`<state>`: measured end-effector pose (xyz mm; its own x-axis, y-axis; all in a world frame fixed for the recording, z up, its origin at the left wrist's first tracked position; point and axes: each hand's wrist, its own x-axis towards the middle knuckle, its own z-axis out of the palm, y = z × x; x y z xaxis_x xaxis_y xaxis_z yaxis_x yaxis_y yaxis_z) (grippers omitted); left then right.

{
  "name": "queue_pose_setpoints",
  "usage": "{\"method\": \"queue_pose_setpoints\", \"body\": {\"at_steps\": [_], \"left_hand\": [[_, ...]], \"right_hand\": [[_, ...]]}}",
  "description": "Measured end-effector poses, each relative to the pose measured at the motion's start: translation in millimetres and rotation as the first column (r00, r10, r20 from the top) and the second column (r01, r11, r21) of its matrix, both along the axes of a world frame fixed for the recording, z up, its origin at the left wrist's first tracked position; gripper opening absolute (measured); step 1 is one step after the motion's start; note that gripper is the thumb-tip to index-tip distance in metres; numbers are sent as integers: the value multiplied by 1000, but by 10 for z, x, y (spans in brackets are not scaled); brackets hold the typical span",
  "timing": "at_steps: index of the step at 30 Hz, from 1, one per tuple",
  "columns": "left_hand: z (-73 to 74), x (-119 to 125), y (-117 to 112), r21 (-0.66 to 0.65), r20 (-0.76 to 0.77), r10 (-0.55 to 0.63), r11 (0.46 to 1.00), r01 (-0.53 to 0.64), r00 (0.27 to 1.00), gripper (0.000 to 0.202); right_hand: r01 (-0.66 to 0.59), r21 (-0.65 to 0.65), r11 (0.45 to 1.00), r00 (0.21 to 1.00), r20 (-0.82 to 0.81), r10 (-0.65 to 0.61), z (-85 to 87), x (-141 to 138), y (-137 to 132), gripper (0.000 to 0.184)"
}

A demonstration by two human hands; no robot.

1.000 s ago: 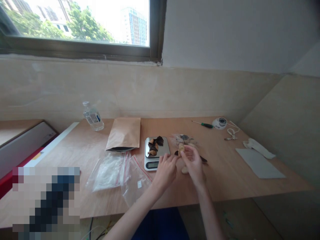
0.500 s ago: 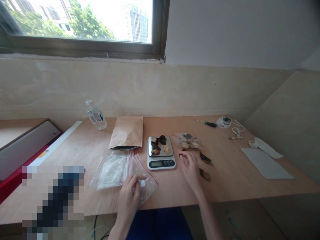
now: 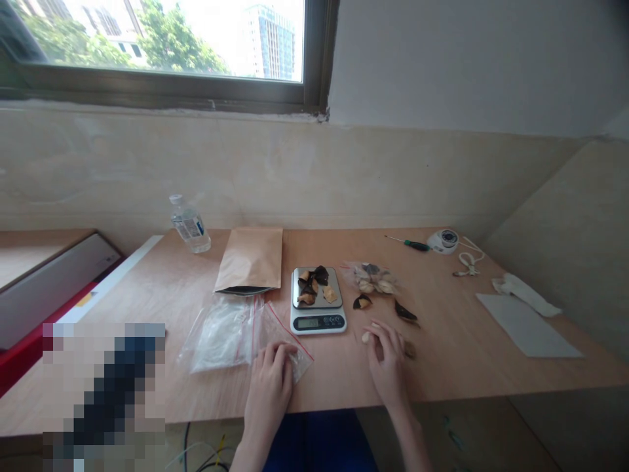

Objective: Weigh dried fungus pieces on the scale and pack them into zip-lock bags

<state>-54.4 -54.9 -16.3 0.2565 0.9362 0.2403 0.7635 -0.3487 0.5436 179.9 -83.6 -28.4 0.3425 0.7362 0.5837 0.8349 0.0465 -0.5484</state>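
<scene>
Right hand (image 3: 386,355) has fingers clamped on a pale piece (image 3: 365,337), probably light and brittle, so pinch edges gently; left hand's (image 3: 272,368) curled, can't tell if gripping.

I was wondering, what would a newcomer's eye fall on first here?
Probably the white scale at mid-table, with dark and tan pieces heaped on its plate. Left of it, the brown pouch lies with its mouth toward the person, nearer clear bags. Right of the scale's front, the right hand has a small pale piece at its fingertips.
</scene>
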Motion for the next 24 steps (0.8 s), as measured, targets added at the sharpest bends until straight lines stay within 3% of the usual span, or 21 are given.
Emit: {"method": "queue_pose_setpoints", "body": {"at_steps": [8,24], "left_hand": [[-8,10,-2,61,-43,7,998,-5,999,25],[-1,7,-15,84,-32,-5,996,8,999,26]], "right_hand": [[5,0,1000,996,-92,-5,-55,22,-4,19],[57,-18,998,997,-54,-58,-98,30,12,25]]}}
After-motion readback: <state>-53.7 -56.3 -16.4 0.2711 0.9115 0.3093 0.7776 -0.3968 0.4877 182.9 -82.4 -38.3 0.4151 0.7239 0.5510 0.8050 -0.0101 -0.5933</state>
